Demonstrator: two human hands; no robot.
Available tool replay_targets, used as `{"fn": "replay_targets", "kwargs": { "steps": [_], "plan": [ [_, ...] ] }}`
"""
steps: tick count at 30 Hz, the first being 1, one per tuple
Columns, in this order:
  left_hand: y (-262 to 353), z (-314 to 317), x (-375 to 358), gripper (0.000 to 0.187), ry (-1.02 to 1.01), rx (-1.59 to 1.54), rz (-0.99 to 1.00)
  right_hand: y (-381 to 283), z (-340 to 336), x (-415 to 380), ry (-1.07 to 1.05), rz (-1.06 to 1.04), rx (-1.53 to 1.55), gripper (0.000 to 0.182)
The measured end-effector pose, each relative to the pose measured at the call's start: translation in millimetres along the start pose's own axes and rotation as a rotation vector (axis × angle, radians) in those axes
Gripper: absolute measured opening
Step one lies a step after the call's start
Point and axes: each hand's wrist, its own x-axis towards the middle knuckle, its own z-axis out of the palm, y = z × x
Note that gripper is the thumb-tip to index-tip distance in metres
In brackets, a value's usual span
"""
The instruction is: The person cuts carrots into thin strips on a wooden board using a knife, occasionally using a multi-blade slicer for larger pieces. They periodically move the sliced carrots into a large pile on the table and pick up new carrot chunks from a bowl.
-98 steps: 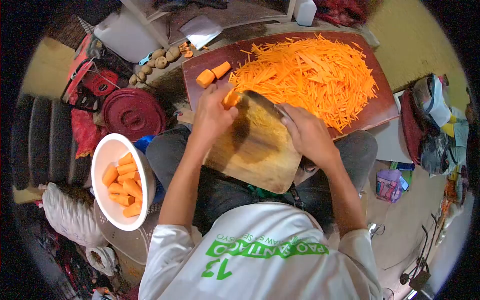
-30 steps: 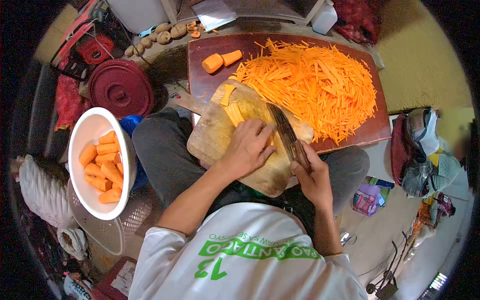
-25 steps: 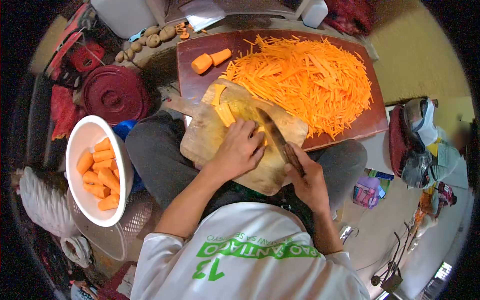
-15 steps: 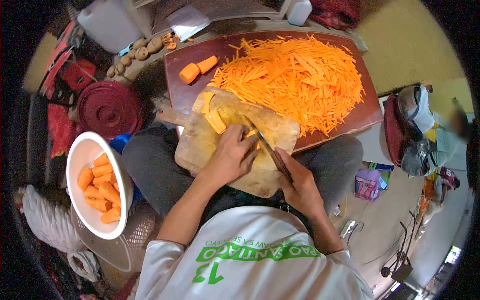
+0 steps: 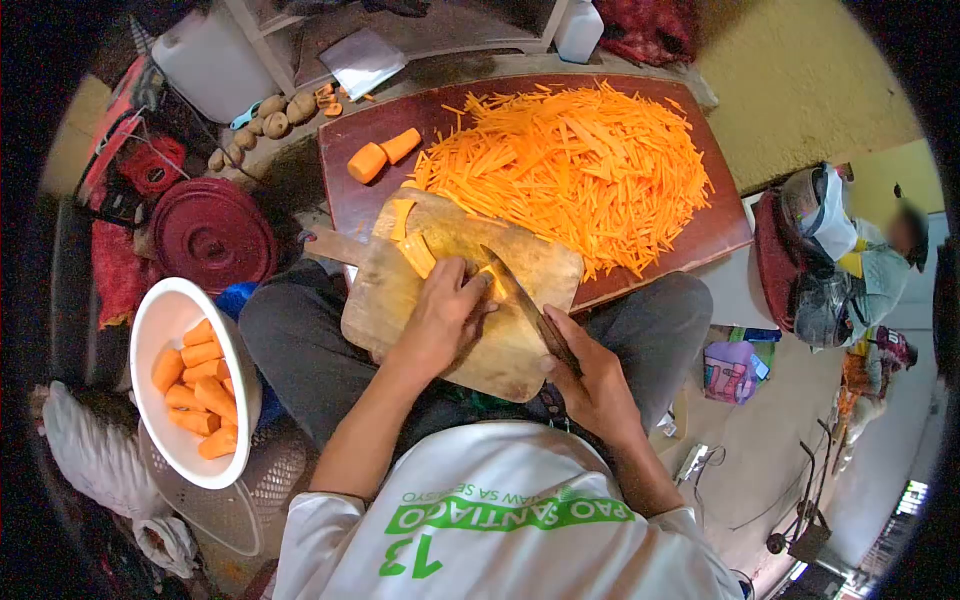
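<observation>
On a wooden cutting board [image 5: 375, 315] across my lap, my left hand [image 5: 438, 318] presses down with curled fingers on a carrot piece [image 5: 493, 272], mostly hidden under the fingertips. My right hand [image 5: 597, 385] grips the dark handle of a knife [image 5: 520, 298]. Its blade lies slantwise over the board, just right of my left fingertips. Flat carrot slices [image 5: 415, 254] rest beside the left fingers, and another slice [image 5: 402, 218] is near the board's far edge. Beyond the board, a large heap of carrot strips [image 5: 580, 170] covers much of a dark red table [image 5: 345, 215].
Two peeled carrot pieces [image 5: 367, 162] lie at the table's left. A white basin [image 5: 150, 395] of peeled carrots stands left of my leg, near a dark red lid [image 5: 212, 235]. Potatoes [image 5: 275, 124] line the ledge behind. A person [image 5: 885, 265] is at the far right.
The whole view has shifted slightly. The knife has turned so more of its blade's flat side shows. My left hand stays at nearly the same place on the board.
</observation>
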Motion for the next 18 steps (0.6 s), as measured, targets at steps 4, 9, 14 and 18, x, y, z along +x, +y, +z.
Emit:
{"fn": "replay_targets", "kwargs": {
  "steps": [4,9,14,18],
  "plan": [
    [-2,5,2,0.035,0.02,0.057,0.071,7,1,-1,-0.035,-0.03,-0.056,0.058],
    [1,1,2,0.033,-0.055,0.124,0.082,3,-5,-6,-0.092,-0.051,-0.182,0.061],
    [-3,3,3,0.032,-0.049,0.152,0.119,6,-3,0,-0.127,-0.047,-0.286,0.06],
    [0,3,3,0.031,-0.053,0.147,0.104,3,9,39,-0.115,-0.075,-0.184,0.06]
  ]
}}
